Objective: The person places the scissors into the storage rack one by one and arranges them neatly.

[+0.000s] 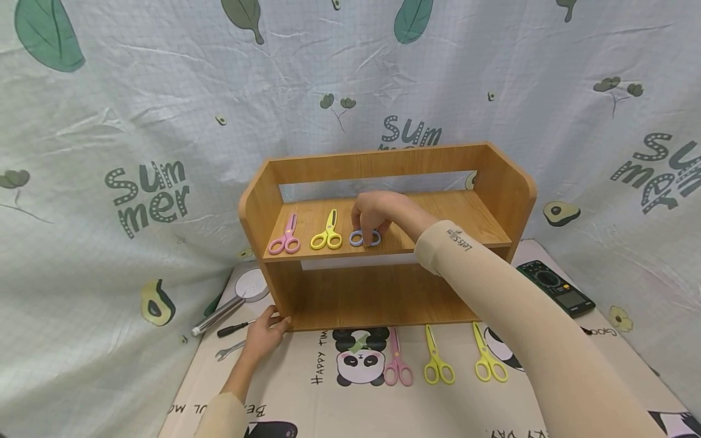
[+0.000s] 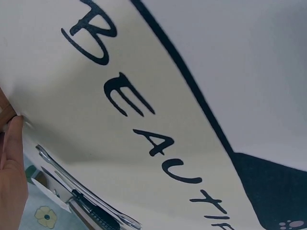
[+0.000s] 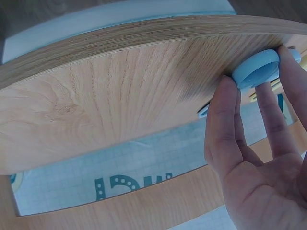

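Note:
A two-tier wooden shelf (image 1: 378, 295) stands on the table. On its upper board my right hand (image 1: 378, 213) holds blue scissors (image 1: 356, 238) by the handle loops; in the right wrist view, fingertips and thumb pinch a light-blue loop (image 3: 256, 67). The blades are mostly hidden by the hand. To their left on the same board lie yellow scissors (image 1: 327, 238) and pink scissors (image 1: 285, 242), handles toward me. My left hand (image 1: 265, 334) grips the shelf's lower front left corner, thumb at the front and fingers at the side; only part of it shows in the left wrist view.
In front of the shelf lie pink scissors (image 1: 398, 368) and two yellow pairs (image 1: 438, 368). A magnifying glass (image 1: 252, 286), screwdriver (image 1: 232, 329) and wrench (image 1: 229, 351) lie at left. A multimeter (image 1: 555, 287) sits at right. A printed curtain (image 1: 181, 121) hangs behind.

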{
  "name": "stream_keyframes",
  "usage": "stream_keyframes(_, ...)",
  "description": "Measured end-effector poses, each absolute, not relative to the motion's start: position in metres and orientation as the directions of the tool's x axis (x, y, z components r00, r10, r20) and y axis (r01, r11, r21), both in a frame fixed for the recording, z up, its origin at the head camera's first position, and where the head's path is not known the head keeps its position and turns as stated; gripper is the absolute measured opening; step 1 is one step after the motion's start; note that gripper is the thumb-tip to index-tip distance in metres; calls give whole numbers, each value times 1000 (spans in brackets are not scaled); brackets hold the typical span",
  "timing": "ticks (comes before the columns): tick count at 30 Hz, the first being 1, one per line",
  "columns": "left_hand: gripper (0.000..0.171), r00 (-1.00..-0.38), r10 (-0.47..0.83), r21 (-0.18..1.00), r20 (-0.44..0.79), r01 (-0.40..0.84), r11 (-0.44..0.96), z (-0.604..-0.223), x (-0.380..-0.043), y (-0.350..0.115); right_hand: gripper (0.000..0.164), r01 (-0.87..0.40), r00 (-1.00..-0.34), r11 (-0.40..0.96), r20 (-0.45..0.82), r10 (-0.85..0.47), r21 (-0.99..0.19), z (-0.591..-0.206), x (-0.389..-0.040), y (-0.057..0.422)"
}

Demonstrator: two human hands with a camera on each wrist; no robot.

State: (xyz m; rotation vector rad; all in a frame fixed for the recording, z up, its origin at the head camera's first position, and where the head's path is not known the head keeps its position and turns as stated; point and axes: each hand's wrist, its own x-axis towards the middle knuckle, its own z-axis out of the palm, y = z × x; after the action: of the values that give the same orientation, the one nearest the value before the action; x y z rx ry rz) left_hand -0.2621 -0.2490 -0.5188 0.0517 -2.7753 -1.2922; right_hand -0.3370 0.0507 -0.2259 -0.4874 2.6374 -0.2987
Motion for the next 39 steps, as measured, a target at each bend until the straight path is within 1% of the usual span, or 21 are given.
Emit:
stream_keyframes(13,40,-996,-68,757,57,-1,653,-520,-263,-250,37,-301,-839,905,-369,-401,-299,-228,-337,52)
stream_keyframes(17,39,-996,-69,757,61,1,653,-521,-260,-250,46,-334,-832,900,-361,-422,-281,-228,-337,53)
stream_keyframes(20,38,-995,-72,761,63,2,648,-521,-257,-250,58,-394,-834,888,-313,-454,-238,-223,-332,55)
stream_keyframes(22,39,-995,-73,765,62,0,644,-521,-257,-251,63,-431,-839,873,-255,-480,-226,-218,-326,57)
stream_keyframes(24,40,-995,-73,763,64,1,646,-521,-257,-252,65,-457,-844,858,-191,-502,-234,-214,-318,59)
stream_keyframes(27,42,-995,-72,757,67,4,653,-520,-257,-252,62,-490,-837,827,-115,-534,-276,-215,-301,64)
stream_keyframes(30,41,-995,-69,754,75,11,657,-520,-257,-253,58,-519,-822,795,-70,-565,-315,-228,-281,69)
stream_keyframes(33,40,-994,-69,749,79,14,662,-520,-257,-252,54,-546,-801,760,-44,-596,-352,-249,-259,76)
stream_keyframes(37,38,-993,-64,738,98,29,674,-517,-257,-250,51,-535,-791,737,-61,-609,-412,-291,-236,85)
stream_keyframes(39,38,-993,-62,740,104,35,671,-517,-258,-249,49,-494,-799,743,-100,-593,-452,-316,-227,88)
